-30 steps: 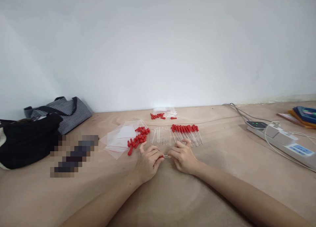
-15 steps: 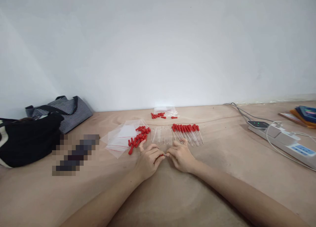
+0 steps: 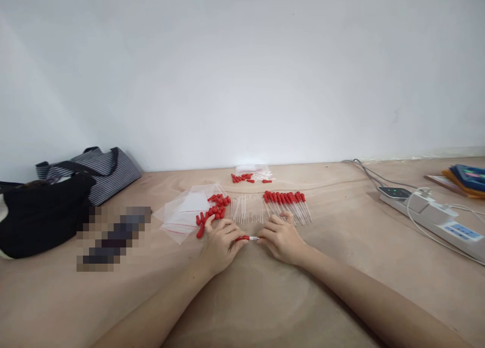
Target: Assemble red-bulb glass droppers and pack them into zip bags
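Observation:
Fingers of my left hand (image 3: pixel 222 244) pinch a red rubber dropper bulb (image 3: pixel 244 238). My right hand (image 3: pixel 281 239) is closed on a clear glass dropper tube (image 3: pixel 253 238), whose end meets the bulb's opening between the hands. Behind them lies a row of bare glass tubes (image 3: pixel 246 209). To its right is a slanted row of droppers (image 3: pixel 290 206) with red bulbs on their far ends. Loose red bulbs (image 3: pixel 215 209) are heaped beyond my left hand, partly on clear plastic bags (image 3: pixel 189 206).
At the back are another clear bag (image 3: pixel 252 170) and more red bulbs (image 3: pixel 242 178). A black bag (image 3: pixel 45 211) and a striped bag (image 3: pixel 113 171) stand at left, near a pixelated patch. At right are a power strip (image 3: pixel 435 219), cables and stacked packets (image 3: pixel 466 179).
My hands have moved slightly apart, my left hand to the left, so more of the red bulb and glass tube shows between them. The rows behind look the same.

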Demonstrator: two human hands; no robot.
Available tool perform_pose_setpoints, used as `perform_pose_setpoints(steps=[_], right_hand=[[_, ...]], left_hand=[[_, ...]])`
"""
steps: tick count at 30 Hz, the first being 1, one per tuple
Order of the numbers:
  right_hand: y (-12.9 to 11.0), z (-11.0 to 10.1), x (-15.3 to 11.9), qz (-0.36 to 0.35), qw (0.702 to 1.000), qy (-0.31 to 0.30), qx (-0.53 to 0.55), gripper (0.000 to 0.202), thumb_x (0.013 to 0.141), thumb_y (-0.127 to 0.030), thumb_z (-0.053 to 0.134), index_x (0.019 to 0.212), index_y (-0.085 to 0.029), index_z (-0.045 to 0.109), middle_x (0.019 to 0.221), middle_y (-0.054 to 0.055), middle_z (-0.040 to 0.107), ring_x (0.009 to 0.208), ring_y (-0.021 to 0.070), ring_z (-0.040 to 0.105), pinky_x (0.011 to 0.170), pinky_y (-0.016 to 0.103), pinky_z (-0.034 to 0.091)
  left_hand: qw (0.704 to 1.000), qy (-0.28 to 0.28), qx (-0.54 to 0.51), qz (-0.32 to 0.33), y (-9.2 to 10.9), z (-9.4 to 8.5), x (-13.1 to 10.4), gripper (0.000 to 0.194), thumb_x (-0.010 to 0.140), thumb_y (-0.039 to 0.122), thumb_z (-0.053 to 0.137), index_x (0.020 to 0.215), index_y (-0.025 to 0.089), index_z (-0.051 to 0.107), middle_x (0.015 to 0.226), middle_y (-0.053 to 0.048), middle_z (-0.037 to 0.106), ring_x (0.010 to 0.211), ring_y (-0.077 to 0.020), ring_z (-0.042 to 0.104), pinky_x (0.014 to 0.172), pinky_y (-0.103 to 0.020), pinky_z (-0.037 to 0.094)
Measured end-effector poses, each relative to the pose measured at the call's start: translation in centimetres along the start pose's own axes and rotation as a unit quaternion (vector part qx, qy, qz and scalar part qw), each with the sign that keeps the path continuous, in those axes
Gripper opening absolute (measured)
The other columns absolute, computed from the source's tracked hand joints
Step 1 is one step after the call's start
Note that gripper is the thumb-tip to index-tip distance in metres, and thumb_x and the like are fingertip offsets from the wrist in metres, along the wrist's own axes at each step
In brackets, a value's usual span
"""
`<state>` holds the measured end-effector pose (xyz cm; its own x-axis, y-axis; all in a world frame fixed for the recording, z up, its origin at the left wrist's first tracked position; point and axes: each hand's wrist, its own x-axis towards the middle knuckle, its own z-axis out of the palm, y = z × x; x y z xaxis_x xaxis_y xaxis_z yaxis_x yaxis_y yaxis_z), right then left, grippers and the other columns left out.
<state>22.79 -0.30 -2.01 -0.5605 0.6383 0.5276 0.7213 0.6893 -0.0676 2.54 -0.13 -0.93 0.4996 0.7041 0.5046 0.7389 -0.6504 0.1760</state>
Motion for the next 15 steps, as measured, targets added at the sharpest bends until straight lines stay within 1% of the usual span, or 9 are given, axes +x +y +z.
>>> perform_pose_setpoints(steps=[1,2,4,5,7,8,10,12,15], right_hand=[[0.1,0.0,0.1,0.013,1.0,0.006,-0.011,0.017,0.083,-0.025,0.046,0.075,-0.02,0.06,0.071,0.0,0.061,0.077,0.0136,0.045,0.08,0.036,0.014],[0.2,-0.1,0.2,0.038,0.999,0.014,-0.023,0.017,0.082,-0.024,0.046,0.073,-0.02,0.06,0.07,0.001,0.061,0.077,0.0138,0.045,0.079,0.035,0.015],[0.9,-0.2,0.5,0.124,0.991,0.037,-0.046,0.019,0.081,-0.025,0.046,0.07,-0.019,0.06,0.07,0.002,0.062,0.076,0.0145,0.046,0.077,0.035,0.016],[1.5,-0.3,0.7,0.178,0.981,0.048,-0.055,0.021,0.081,-0.026,0.045,0.068,-0.019,0.06,0.069,0.003,0.062,0.076,0.0149,0.047,0.076,0.035,0.017],[2.7,-0.6,1.2,0.287,0.954,0.05,-0.068,0.026,0.081,-0.029,0.042,0.065,-0.019,0.061,0.067,0.003,0.063,0.076,0.0164,0.048,0.075,0.035,0.018],[3.4,-0.6,1.5,0.333,0.939,0.039,-0.072,0.028,0.08,-0.031,0.041,0.065,-0.019,0.062,0.066,0.003,0.063,0.076,0.0175,0.049,0.075,0.035,0.019],[4.5,-0.7,1.9,0.401,0.913,0.002,-0.078,0.03,0.08,-0.033,0.04,0.065,-0.019,0.063,0.065,0.004,0.063,0.078,0.0197,0.051,0.076,0.037,0.019],[5.2,-0.6,2.2,0.437,0.895,-0.039,-0.085,0.031,0.079,-0.034,0.039,0.067,-0.018,0.063,0.067,0.006,0.064,0.08,0.0215,0.052,0.076,0.038,0.02],[5.5,-0.3,2.6,0.448,0.885,-0.081,-0.096,0.034,0.08,-0.034,0.036,0.068,-0.017,0.064,0.072,0.008,0.065,0.083,0.0235,0.053,0.077,0.039,0.022]], left_hand=[[1.0,-0.001,0.008,-0.011,-0.2,0.0,-0.1,0.014,0.079,0.036,0.054,0.089,0.029,0.061,0.087,0.002,0.066,0.091,-0.0197,0.053,0.095,-0.05,0.008],[1.0,0.0,0.019,-0.023,-0.4,0.1,-0.1,0.024,0.077,0.04,0.054,0.098,0.029,0.057,0.094,0.0,0.064,0.095,-0.0214,0.051,0.095,-0.051,0.01],[0.998,0.008,0.044,-0.051,-1.1,0.1,-0.2,0.042,0.073,0.045,0.057,0.111,0.028,0.05,0.105,-0.005,0.06,0.101,-0.0245,0.048,0.093,-0.051,0.013],[0.996,0.013,0.058,-0.067,-1.4,0.1,-0.3,0.044,0.072,0.044,0.057,0.113,0.028,0.049,0.107,-0.006,0.058,0.103,-0.0254,0.046,0.092,-0.051,0.014],[0.992,0.026,0.08,-0.096,-1.9,0.1,-0.3,0.04,0.073,0.04,0.057,0.11,0.027,0.05,0.108,-0.007,0.057,0.104,-0.026,0.045,0.091,-0.051,0.016],[0.99,0.031,0.088,-0.107,-2.1,0.0,-0.3,0.036,0.073,0.037,0.057,0.108,0.027,0.051,0.107,-0.007,0.057,0.104,-0.026,0.045,0.091,-0.05,0.016],[0.988,0.036,0.094,-0.117,-2.2,-0.1,-0.3,0.031,0.073,0.033,0.057,0.103,0.026,0.054,0.106,-0.007,0.058,0.102,-0.026,0.046,0.09,-0.05,0.018],[0.988,0.035,0.096,-0.115,-2.2,-0.1,-0.2,0.027,0.073,0.031,0.057,0.099,0.025,0.055,0.104,-0.006,0.058,0.101,-0.0259,0.047,0.089,-0.05,0.018],[0.987,0.039,0.1,-0.118,-2.2,-0.3,-0.3,0.023,0.073,0.03,0.057,0.095,0.026,0.057,0.103,-0.006,0.059,0.101,-0.026,0.047,0.09,-0.051,0.018]])
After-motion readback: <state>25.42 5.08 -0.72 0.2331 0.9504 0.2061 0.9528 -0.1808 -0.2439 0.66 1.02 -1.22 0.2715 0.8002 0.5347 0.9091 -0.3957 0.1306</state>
